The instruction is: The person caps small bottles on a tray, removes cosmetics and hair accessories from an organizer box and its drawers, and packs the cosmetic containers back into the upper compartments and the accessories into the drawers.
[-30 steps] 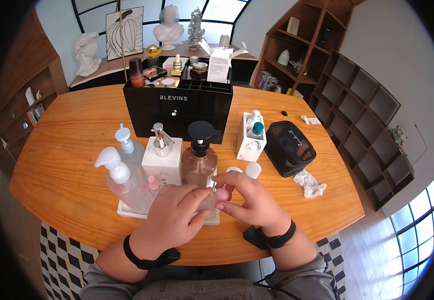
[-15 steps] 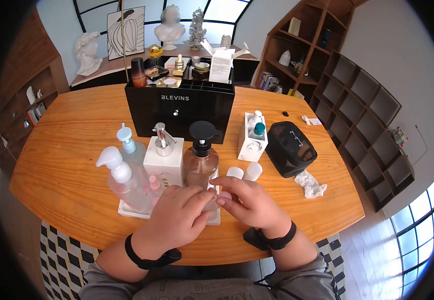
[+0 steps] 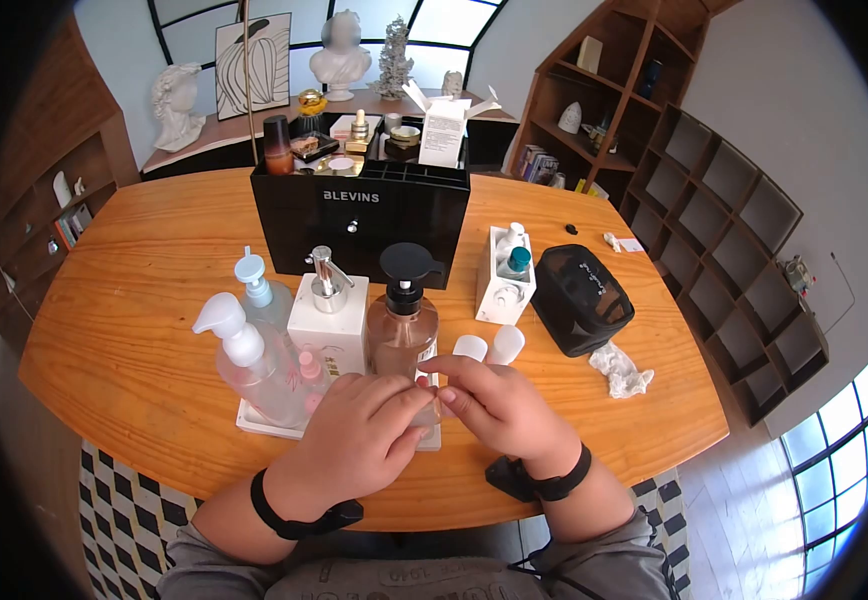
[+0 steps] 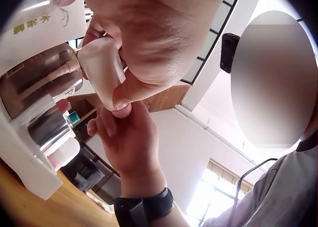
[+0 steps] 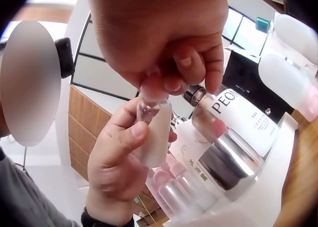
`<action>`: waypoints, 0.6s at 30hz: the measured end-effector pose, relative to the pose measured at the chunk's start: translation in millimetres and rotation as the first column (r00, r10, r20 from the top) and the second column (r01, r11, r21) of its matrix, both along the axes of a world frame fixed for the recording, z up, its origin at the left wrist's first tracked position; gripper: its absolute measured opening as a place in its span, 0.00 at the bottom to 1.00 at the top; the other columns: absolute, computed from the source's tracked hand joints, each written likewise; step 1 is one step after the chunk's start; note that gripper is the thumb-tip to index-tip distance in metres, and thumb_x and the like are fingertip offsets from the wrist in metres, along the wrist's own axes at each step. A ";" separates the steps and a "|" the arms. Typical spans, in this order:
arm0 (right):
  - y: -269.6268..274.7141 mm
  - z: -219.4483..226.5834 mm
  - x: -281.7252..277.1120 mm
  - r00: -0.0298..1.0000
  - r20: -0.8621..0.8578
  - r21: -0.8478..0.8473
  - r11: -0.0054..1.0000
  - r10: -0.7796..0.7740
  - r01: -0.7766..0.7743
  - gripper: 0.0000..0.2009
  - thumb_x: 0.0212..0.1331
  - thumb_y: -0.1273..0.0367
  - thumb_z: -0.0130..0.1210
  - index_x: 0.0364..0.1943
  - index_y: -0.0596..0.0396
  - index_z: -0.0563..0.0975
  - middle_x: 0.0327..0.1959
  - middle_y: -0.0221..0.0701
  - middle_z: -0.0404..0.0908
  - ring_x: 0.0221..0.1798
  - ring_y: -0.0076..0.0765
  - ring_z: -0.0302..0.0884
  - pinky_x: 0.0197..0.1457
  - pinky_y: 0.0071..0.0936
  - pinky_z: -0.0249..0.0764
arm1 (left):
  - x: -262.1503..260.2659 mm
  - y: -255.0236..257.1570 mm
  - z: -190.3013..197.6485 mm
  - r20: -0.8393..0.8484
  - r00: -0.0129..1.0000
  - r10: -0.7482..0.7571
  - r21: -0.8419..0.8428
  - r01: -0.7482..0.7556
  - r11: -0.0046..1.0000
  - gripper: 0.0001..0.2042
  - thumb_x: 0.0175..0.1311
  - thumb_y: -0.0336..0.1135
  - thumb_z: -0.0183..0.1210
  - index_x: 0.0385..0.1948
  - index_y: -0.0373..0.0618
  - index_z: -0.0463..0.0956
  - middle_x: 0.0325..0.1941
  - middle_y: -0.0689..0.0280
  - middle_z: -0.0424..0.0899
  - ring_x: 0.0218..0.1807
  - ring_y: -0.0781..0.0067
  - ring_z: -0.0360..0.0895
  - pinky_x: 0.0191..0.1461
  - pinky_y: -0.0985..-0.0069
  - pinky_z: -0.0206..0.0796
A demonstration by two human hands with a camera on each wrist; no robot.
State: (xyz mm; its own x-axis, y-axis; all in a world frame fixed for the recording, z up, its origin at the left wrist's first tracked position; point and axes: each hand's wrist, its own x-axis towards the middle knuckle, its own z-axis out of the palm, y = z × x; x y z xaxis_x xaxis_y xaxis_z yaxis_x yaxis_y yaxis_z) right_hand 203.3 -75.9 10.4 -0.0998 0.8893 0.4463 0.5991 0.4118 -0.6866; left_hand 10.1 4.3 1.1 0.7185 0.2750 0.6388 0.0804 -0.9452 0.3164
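My left hand (image 3: pixel 359 430) holds a small clear bottle of milky liquid (image 5: pixel 155 135) in the right wrist view, with thumb and fingers round its body. At its top, my right hand (image 3: pixel 504 410) pinches a pink rounded cap (image 5: pixel 154 90) between thumb and fingers. In the left wrist view the bottle (image 4: pixel 103 73) is tilted, its cap end toward the right hand. Behind the hands stand a brown pump bottle (image 3: pixel 401 335) and a white pump dispenser (image 3: pixel 328 320). A silver-banded bottle (image 5: pixel 231 160) stands close by on the white tray (image 5: pixel 263 199).
Pink pump bottles (image 3: pixel 259 370) stand at the left of the tray. Farther back is a black organizer (image 3: pixel 359 225) full of cosmetics. To the right are a white holder (image 3: pixel 504 290), two white-capped items (image 3: pixel 507 344), a black mesh case (image 3: pixel 582 300) and crumpled wrap (image 3: pixel 621 370).
The right fingers have closed over the pink cap, which showed more plainly a second ago. Both hands stay together in nearly the same place, and the view has shifted slightly.
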 end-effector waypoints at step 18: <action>2.5 -1.6 0.3 0.998 0.054 0.138 0.990 0.024 -0.031 0.16 0.57 0.74 0.57 0.51 0.55 0.75 0.34 0.37 0.79 0.35 0.45 0.77 0.38 0.33 0.72 | -1.2 2.4 1.7 0.001 0.999 0.034 -0.036 -0.034 0.999 0.21 0.47 0.28 0.66 0.47 0.43 0.75 0.42 0.59 0.78 0.40 0.55 0.74 0.46 0.64 0.64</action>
State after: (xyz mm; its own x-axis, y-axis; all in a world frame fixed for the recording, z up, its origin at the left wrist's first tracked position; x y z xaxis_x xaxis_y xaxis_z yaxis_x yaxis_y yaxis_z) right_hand 203.6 -73.4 8.8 -0.1498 0.8158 0.5585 0.6193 0.5178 -0.5902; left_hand 8.9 6.7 2.8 0.7073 0.3222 0.6292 0.1120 -0.9299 0.3503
